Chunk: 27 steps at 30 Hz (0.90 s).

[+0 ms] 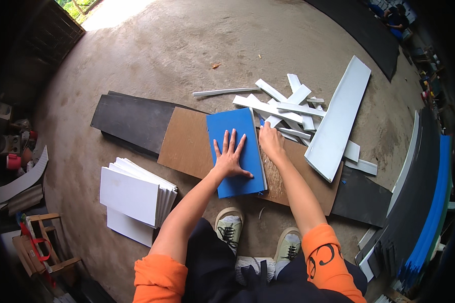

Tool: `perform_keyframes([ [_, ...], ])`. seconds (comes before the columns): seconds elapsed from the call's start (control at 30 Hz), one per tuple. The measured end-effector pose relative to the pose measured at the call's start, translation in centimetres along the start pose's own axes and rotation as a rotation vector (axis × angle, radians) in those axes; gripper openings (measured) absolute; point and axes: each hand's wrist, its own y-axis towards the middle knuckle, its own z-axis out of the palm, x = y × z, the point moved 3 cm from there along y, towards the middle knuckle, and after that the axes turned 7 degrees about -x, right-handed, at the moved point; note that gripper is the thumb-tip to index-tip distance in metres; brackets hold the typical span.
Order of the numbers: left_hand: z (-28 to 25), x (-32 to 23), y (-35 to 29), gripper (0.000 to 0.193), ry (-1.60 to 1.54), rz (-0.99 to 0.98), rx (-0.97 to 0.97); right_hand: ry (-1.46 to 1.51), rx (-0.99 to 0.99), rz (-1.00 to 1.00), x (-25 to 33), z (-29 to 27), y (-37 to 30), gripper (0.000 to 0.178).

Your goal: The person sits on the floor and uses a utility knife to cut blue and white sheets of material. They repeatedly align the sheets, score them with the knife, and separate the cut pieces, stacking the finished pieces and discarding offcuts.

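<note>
A blue rectangular board point(227, 123), with a white edge along its right side, lies on a brown wooden board point(184, 144). My left hand point(230, 160) presses flat on the blue face, fingers spread. Along the board's right edge, my right hand point(272, 141) is closed around a blue utility knife point(262, 121); only its blue end shows past the fingers, and I cannot see the blade. Scratched, worn wood point(274, 179) shows beside the blue board, below my right hand.
Cut white strips point(288, 108) lie heaped beyond my right hand, beside a long white panel point(338, 118). A stack of white boards point(131, 194) stands at the left. Black sheets point(131, 121) lie under the wooden board. Blue and black sheets point(429, 202) line the right side.
</note>
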Motion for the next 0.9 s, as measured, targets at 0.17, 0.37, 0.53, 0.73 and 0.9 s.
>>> perform_keyframes([
  [0.17, -0.3, 0.5, -0.4, 0.133, -0.035, -0.014, 0.015, -0.015, 0.044, -0.075, 2.5, 2.9, 4.0, 0.027],
  [0.37, -0.3, 0.4, -0.1, 0.133, -0.046, -0.018, 0.000, -0.074, 0.133, -0.009, 3.6, 2.6, 5.9, 0.024],
  [0.53, -0.4, 0.7, -0.1, 0.133, -0.024, -0.036, 0.014, -0.057, 0.168, 0.028, 3.2, 1.8, 5.6, 0.026],
  [0.73, -0.7, 0.4, 0.0, 0.134, -0.031, -0.026, 0.013, -0.078, 0.259, 0.055, 3.5, 2.5, 5.9, 0.029],
  [0.9, -0.3, -0.4, -0.2, 0.133, -0.017, -0.023, 0.034, -0.096, 0.521, 0.165, 2.4, 1.4, 2.9, 0.033],
])
